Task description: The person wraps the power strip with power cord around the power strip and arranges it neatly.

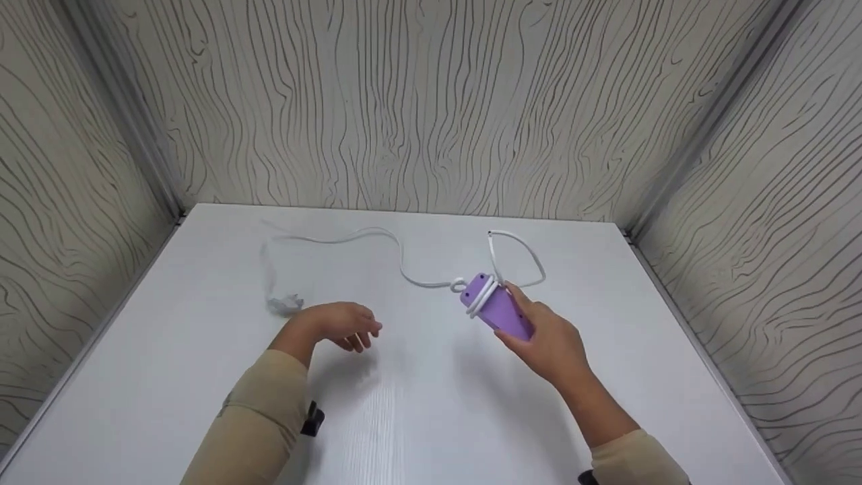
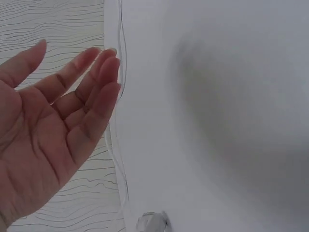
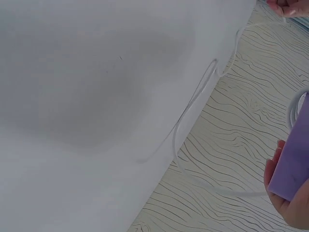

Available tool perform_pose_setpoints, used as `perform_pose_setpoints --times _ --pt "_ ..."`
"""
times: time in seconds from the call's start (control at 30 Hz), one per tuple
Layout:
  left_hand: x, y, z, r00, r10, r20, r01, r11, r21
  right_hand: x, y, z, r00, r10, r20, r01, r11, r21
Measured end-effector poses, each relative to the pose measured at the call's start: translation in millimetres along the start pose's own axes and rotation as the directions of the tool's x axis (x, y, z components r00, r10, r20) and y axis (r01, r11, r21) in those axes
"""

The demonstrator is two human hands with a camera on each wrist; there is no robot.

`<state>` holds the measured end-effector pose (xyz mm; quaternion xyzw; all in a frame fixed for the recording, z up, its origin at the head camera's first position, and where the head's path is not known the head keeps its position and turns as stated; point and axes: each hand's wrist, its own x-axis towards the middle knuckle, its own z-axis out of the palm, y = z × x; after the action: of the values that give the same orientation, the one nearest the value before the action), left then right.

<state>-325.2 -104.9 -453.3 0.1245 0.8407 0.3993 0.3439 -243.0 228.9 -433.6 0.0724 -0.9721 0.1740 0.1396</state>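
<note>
We see a white, smooth, flat-topped desk (image 1: pixel 417 397) whose far edge runs along a pale back wall (image 1: pixel 417 108) patterned with dark wood-grain lines. The left and right edges run along a left side wall (image 1: pixel 60 202) and a right side wall (image 1: pixel 774 202) in the same pattern, and a grey upright post (image 1: pixel 128 114) rises by the far left corner. Our bare left grip (image 1: pixel 343 323) and bare right grip (image 1: pixel 549 337) are well apart from the side edges, with a stretch of desk between them.

With the right grip we hold a purple, oblong block (image 1: pixel 508 320), fingers and thumb closed round its near end. Its shadow falls apart from it, so we have it raised above the desk, right of the middle. Small dark dots mark its face. Our left grip is relaxed and holds nothing, its fingers loosely extended and the thumb spread away.

A thin white cord (image 1: pixel 402 259) winds round the block's far end. One stretch loops toward the far edge; another runs left, well short of the far left corner, then bends nearer, blurred, to a pale grey lump (image 1: pixel 285 304) just beside our left wrist. We cannot tell whether they touch.
</note>
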Motion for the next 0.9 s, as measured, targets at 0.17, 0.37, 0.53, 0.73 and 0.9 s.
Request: perform_pose_setpoints --times 0.17,0.37,0.53,0.73,0.9 --pt "2.1 10.6 8.8 0.967 0.160 -0.201 -0.113 0.967 0.227 -1.7 0.0 1.4 1.000 -0.001 0.004 0.001 1.000 0.004" --pt "0.7 65.9 31.3 0.609 0.671 -0.424 -0.254 0.671 0.697 -4.3 -3.9 4.3 0.999 -0.037 0.016 0.037 0.998 -0.048" --pt "-7.5 107.1 36.3 0.343 0.925 -0.165 -0.199 0.243 0.949 -8.4 -9.9 5.4 0.989 -0.131 0.069 0.138 0.983 -0.119" --pt "-13.7 133.9 34.0 0.491 0.865 0.106 -0.196 -0.008 0.981 -12.0 -12.1 5.3 0.942 -0.294 0.164 0.319 0.935 -0.155" --pt "-13.3 138.8 35.5 0.714 0.682 0.160 -0.103 -0.124 0.987 -14.7 -11.7 3.8 0.871 -0.435 0.229 0.474 0.867 -0.156"
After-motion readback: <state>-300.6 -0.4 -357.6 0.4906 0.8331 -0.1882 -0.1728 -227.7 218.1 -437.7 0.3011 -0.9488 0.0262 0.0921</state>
